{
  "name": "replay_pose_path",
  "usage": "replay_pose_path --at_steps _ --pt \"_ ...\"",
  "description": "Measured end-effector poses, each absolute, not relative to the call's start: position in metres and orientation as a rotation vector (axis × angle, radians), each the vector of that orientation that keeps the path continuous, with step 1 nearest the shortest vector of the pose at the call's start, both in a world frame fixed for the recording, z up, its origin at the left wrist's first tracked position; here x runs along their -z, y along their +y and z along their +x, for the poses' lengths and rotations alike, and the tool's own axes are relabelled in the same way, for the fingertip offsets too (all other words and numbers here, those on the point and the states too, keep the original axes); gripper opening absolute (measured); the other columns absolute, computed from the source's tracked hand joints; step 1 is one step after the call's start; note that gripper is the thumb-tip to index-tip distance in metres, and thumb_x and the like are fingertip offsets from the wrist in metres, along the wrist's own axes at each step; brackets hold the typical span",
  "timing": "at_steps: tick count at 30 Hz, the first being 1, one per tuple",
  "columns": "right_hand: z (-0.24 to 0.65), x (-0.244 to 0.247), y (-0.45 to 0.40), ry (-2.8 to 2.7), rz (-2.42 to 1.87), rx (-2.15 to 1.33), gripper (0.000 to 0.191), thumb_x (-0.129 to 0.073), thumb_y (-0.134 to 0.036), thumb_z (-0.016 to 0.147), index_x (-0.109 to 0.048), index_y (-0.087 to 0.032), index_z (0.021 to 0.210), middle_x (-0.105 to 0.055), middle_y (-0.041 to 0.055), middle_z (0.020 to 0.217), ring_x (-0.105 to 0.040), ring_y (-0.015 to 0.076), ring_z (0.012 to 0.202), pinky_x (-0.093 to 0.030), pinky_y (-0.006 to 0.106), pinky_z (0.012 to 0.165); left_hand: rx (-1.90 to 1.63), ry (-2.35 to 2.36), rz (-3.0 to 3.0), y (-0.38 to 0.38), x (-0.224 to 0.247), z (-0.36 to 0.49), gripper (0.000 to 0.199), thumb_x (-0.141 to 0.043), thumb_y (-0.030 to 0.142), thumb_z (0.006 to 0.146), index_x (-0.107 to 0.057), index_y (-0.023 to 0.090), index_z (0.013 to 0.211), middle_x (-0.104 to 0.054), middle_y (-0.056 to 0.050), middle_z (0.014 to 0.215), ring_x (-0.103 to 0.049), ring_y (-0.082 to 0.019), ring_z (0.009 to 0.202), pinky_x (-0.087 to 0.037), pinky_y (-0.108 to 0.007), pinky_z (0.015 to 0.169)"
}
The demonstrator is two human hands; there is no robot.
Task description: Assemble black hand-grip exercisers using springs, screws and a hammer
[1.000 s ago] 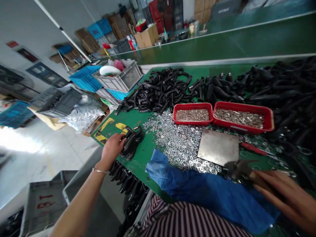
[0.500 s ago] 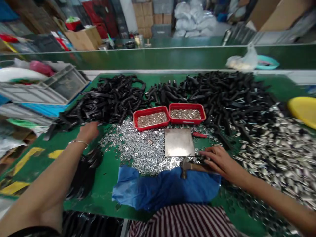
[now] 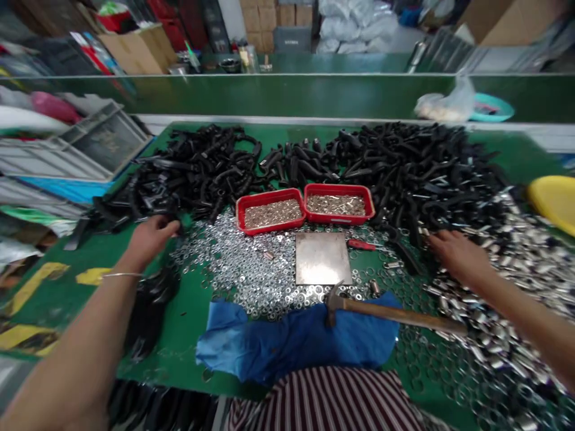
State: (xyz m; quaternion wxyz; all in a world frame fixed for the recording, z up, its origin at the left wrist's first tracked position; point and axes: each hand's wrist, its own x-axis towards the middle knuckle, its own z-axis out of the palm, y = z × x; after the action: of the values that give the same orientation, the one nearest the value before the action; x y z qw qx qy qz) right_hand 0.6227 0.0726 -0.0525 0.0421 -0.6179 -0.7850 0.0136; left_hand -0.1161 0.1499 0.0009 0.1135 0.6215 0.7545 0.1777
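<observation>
While the left hand [image 3: 150,236] curls onto the near edge of the black curved parts [image 3: 197,173], seemingly pinching one, the right hand [image 3: 453,254] lies spread and empty over silver sleeves [image 3: 507,269]. The heap stretches away rightward from the left hand; its pieces are matte, hooked, tangled.

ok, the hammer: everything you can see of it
The hammer has a dark metal claw head and a long brown handle that looks wooden. It lies flat, head toward the left, handle running right. The head end rests on the blue cloth, the handle's far end over scattered metal rings. Neither hand touches it.
</observation>
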Motion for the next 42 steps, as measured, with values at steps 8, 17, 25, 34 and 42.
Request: replay_pose_path --at_steps 8,17,25,34,42 --pt "0.592 0.027 0.079 -1.693 -2.018 -0.465 0.033 -0.056 -0.070 0.085 -0.063 -0.040 0.096 -0.070 0.0139 0.080 -0.067 0.0354 0.073 -0.046 0.053 0.066 -0.935 1.455 1.618 0.071 0.005 -0.004 0.020 -0.059 0.031 0.085 -0.062 0.017 0.100 -0.062 -0.004 0.083 -0.058 -0.017 0.075 -0.052 -0.035 0.077" --pt "0.404 0.019 0.047 -1.047 -1.189 -1.666 0.032 -0.079 -0.046 0.082 -0.067 -0.021 0.099 -0.070 0.0053 0.104 -0.066 0.0150 0.081 -0.056 0.033 0.078 -0.102 1.784 2.496 0.062 0.049 0.056 0.021 -0.048 0.007 0.089 -0.065 0.014 0.100 -0.064 -0.013 0.101 -0.063 -0.025 0.094 -0.052 -0.038 0.086" --pt "0.379 0.036 0.043 -0.761 -1.043 -1.824 0.031 -0.083 -0.039 0.078 -0.060 -0.020 0.089 -0.051 -0.0064 0.072 -0.042 0.0071 0.059 -0.038 0.021 0.054 -0.206 2.084 2.183 0.073 0.036 0.042 0.012 -0.051 0.017 0.089 -0.062 0.014 0.092 -0.069 -0.016 0.096 -0.066 -0.030 0.094 -0.051 -0.038 0.084" --pt "0.379 0.039 0.047 -0.782 -1.000 -1.844 0.027 -0.079 -0.035 0.082 -0.060 -0.020 0.095 -0.059 -0.0026 0.074 -0.052 0.0104 0.063 -0.047 0.025 0.060 -0.879 1.843 1.718 0.078 0.026 0.058 0.030 -0.060 0.024 0.084 -0.069 0.013 0.111 -0.074 -0.010 0.094 -0.070 -0.025 0.087 -0.051 -0.036 0.083" --pt "0.357 0.025 0.038 -1.090 -1.020 -1.820 0.029 -0.078 -0.039 0.085 -0.059 -0.021 0.098 -0.068 -0.0012 0.077 -0.065 0.0129 0.066 -0.051 0.027 0.065 -0.949 1.045 0.917 0.042 0.039 0.160 0.037 -0.080 0.038 0.078 -0.072 0.015 0.105 -0.073 -0.004 0.081 -0.066 -0.015 0.069 -0.051 -0.029 0.072"
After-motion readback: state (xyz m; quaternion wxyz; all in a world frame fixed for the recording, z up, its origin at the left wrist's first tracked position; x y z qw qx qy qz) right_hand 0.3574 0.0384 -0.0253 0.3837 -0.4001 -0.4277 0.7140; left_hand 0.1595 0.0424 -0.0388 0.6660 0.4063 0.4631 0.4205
